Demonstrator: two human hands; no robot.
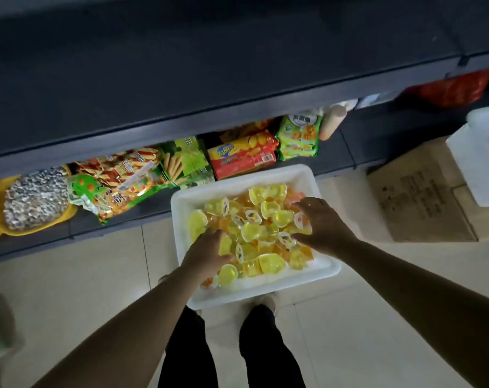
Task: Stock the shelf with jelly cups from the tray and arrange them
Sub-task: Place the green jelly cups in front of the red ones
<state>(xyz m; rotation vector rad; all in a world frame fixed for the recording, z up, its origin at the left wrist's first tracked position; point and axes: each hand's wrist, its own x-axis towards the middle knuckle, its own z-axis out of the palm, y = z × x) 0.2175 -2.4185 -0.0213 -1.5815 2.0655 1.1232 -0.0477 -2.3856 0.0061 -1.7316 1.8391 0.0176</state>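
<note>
A white tray (268, 177) stands on the floor in front of my feet, heaped with several yellow and orange jelly cups (261, 231). My left hand (206, 252) reaches into the tray's near left part, its fingers curled down among the cups and its thumb against a yellow one. Over the right side of the heap, my right hand (323, 225) lies with fingers spread and slightly bent on top of the cups. The dark shelf (209, 79) above the tray is bare where I can see it.
On the bottom shelf behind the tray lie snack packs (125, 180), a red biscuit box (244, 156) and green packets (299, 135). A cardboard box (422, 197) and a white foam box (484, 158) stand to the right on the tiled floor.
</note>
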